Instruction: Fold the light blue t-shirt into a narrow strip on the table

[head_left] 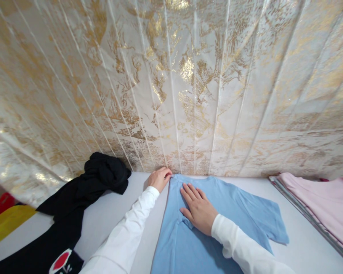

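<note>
The left grip [159, 179] is pressed together, fingertips pinching the far left corner of a blue T-shirt [240, 213] at the foot of a white-and-gold patterned sheet [188, 76] that hangs as a backdrop. Just to its right and nearer the person, the right grip [198, 209] lies flat on the shirt, palm down, fingers loosely spread and holding nothing. The shirt lies spread on a white bench [297, 247], running from under both grips toward the person, one short sleeve sticking out to the right of the right grip. Left of the left grip a black garment [74, 205] lies crumpled. Well to the right of the right grip sits a pink garment [326, 201] on a stack.
</note>
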{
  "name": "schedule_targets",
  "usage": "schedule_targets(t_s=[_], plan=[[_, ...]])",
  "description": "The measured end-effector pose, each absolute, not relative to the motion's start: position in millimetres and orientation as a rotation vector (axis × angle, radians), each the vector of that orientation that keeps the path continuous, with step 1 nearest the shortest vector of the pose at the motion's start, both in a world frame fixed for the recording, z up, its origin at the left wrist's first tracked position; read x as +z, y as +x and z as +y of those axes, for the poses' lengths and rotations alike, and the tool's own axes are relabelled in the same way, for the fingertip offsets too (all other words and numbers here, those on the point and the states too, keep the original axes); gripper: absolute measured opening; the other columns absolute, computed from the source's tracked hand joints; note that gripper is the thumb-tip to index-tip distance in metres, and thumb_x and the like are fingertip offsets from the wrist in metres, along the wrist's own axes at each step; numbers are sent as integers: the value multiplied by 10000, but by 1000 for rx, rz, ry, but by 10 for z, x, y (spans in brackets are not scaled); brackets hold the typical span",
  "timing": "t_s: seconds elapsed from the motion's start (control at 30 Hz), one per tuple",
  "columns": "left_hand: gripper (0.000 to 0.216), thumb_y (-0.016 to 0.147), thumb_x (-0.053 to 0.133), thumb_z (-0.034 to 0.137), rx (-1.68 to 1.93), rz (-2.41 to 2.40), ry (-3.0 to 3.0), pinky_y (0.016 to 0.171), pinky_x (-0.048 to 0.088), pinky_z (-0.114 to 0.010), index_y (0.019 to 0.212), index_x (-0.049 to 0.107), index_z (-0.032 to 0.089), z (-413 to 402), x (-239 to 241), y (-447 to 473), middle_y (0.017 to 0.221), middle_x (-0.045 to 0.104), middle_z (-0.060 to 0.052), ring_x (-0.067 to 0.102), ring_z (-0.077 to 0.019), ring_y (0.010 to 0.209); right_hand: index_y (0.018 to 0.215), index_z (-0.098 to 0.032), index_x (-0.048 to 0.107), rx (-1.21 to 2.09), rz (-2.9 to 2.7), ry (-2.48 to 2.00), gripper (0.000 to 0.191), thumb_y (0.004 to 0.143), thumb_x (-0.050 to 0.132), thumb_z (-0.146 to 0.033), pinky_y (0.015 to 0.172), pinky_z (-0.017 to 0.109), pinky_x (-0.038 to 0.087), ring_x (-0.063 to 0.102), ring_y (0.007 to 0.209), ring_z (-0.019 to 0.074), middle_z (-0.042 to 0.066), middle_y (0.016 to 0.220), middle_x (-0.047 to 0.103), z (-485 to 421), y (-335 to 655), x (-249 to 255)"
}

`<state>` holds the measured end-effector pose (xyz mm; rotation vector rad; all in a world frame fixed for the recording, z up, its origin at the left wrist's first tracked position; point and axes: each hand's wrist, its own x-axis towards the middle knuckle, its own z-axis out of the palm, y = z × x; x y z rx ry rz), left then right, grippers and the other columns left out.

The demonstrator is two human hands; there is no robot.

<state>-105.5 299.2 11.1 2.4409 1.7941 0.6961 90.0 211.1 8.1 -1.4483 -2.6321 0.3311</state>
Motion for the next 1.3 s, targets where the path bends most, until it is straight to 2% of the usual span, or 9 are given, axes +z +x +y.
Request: schedule_targets(t_s=[0.4, 0.63, 0.83, 1.07, 1.3], plan=[[149, 811, 625, 107, 757, 1767, 2349, 751, 446, -227, 868, 681, 232, 3012, 53, -1142, 919, 655, 15, 634, -144, 849, 1472, -82, 264, 335, -2645, -1475, 649, 947, 379, -444, 1141, 468, 138, 101, 1427, 281, 130, 1547, 140, 2092, 884, 139], [106, 814, 640, 129, 786, 1703, 2311, 737, 464, -223, 853, 692, 214, 3048, -1, -1113, 932, 647, 8, 625, -125, 819, 1471, -87, 270, 322, -2632, -1460, 649, 942, 387, -444, 1138, 473, 144, 105, 1427, 284, 132, 1544, 144, 2105, 894, 94], [61, 879, 608, 181, 793, 1648, 2328, 772, 489, -325, 863, 652, 142, 3108, -48, -1053, 932, 648, -25, 607, -148, 816, 1472, -94, 274, 312, -2619, -1432, 644, 947, 372, -453, 1139, 469, 143, 108, 1428, 278, 127, 1547, 149, 2124, 912, 33], [131, 828, 608, 152, 799, 1626, 2361, 767, 463, -219, 865, 698, 239, 3108, -60, -1119, 942, 652, 21, 625, -121, 831, 1472, -93, 271, 293, -2637, -1448, 643, 945, 379, -447, 1135, 487, 154, 111, 1427, 278, 135, 1543, 152, 2116, 896, 59], [128, 849, 585, 155, 729, 1687, 2461, 784, 425, -233, 849, 676, 245, 3071, 12, -1113, 919, 651, 32, 622, -128, 845, 1471, -88, 271, 305, -2643, -1462, 648, 942, 389, -444, 1137, 478, 154, 113, 1426, 278, 131, 1543, 149, 2108, 892, 94]])
